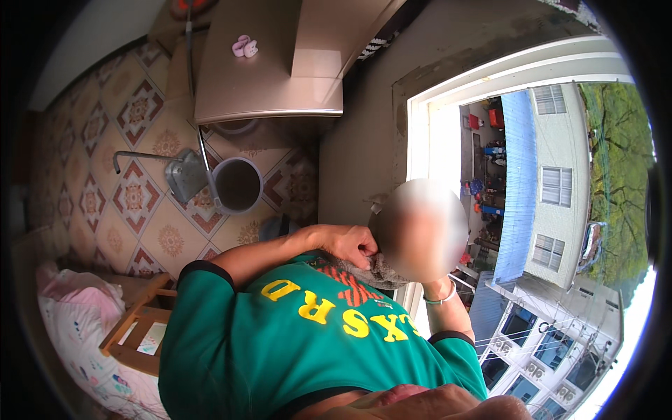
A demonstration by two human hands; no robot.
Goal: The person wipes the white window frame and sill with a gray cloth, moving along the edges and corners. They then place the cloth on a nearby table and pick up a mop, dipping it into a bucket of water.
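Observation:
My left hand [350,245] is in front of my chest, its fingers curled into a grip. Bunched beneath and beside it is a grey cloth [381,271], pressed close to my green shirt. My right hand [424,260] is raised near the window frame, just right of the cloth. A round blurred patch hides its fingers, so I cannot tell what it holds or touches. A pale bracelet [441,294] circles the right wrist.
A bucket [222,204] stands on the patterned tile floor beside a metal dustpan [187,176]. Glossy brown furniture [266,94] carries a small pink item [245,47]. At lower left is a wooden chair [137,341] beside printed bedding [87,343]. The white window frame [435,115] borders the right.

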